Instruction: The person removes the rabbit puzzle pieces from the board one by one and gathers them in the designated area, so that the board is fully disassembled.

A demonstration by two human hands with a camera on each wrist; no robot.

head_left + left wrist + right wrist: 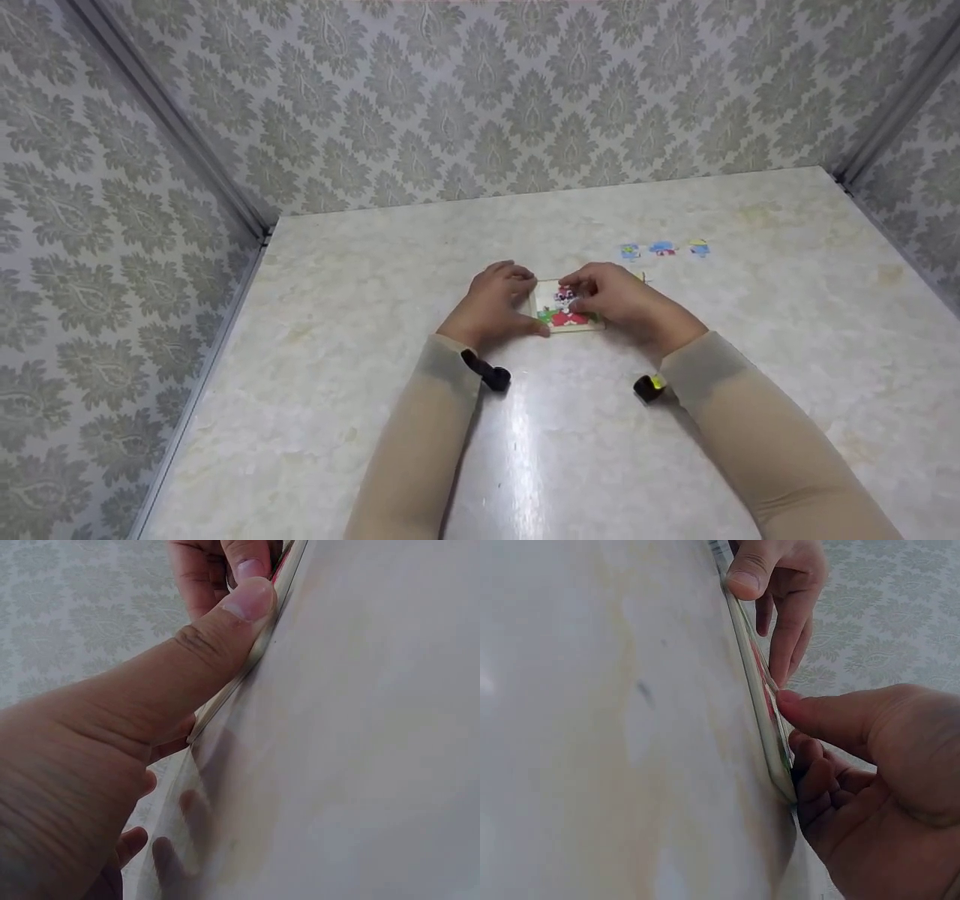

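Visible tabletop edges point(480, 201) lie well apart from hands point(495, 304) touching the puzzle point(568, 319).

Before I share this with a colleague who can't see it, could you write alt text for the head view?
A person's left hand holds the left side of a small, partly filled puzzle board on a pale table, while the right hand works over its picture. Beyond the right hand, three loose pieces lie in a row; a leaf-patterned wall stands behind.
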